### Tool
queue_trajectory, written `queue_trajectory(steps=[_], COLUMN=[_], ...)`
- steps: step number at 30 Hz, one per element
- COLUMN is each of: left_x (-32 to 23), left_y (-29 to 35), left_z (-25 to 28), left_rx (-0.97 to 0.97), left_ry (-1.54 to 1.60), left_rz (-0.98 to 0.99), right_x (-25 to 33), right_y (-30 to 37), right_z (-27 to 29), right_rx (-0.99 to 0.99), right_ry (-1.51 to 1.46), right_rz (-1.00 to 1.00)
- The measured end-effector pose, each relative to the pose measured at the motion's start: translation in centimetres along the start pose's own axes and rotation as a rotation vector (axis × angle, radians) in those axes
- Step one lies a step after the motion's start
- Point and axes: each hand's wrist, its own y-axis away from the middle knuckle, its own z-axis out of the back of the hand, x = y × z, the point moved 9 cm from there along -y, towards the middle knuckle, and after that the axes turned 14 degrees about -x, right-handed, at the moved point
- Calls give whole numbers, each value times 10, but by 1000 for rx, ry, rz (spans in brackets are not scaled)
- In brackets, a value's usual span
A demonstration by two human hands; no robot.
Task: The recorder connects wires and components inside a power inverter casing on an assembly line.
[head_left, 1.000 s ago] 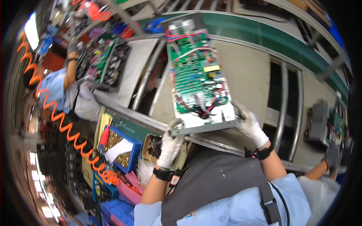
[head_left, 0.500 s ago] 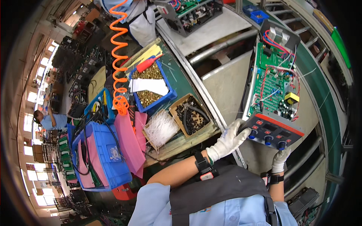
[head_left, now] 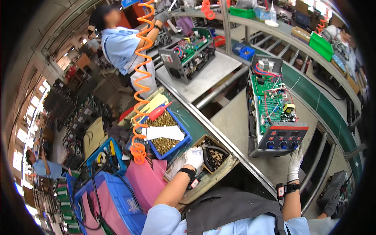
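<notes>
My left hand, in a white glove, is over the white cable ties, beside an open carton of small black parts with black-handled pliers in it. Its fingers are bent down out of sight, so any grip is hidden. My right hand, also gloved, has its fingers stretched up along the lower right corner of an electronic unit's front panel. This panel is dark with a red-orange top strip and blue knobs. Behind it lies an exposed green circuit board with red and white wires.
A blue bin of brass-coloured fasteners holds white paper and a red-tipped tool. An orange coiled hose hangs in front. Another open unit stands farther along the line, near a co-worker. Blue crate at left; metal rollers at right.
My left hand has left the panel's left side and moved left to the cable ties. My right hand stays by the panel's right corner. The view has shifted, bringing a co-worker into sight.
</notes>
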Motion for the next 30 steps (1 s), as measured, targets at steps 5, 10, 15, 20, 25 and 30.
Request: queue_trajectory(steps=[5, 10, 15, 20, 25, 30], left_x=[-1, 19, 17, 34, 116, 141], left_y=[-13, -3, 1, 64, 194, 311], left_z=[-51, -23, 45, 126, 96, 100], left_rx=[56, -319, -359, -300, -372, -513], left_ry=[129, 349, 745, 1078, 1441, 1295], left_rz=[-76, -64, 20, 216, 962, 1264], right_x=[75, 126, 171, 232, 277, 307], right_y=[19, 48, 98, 121, 161, 220], right_z=[34, 36, -5, -59, -108, -124], right_rx=[-118, -29, 550, 941, 1274, 1496], right_ry=[-335, -410, -472, -523, -512, -518], right_rz=[-664, -734, -777, -729, -413, -159])
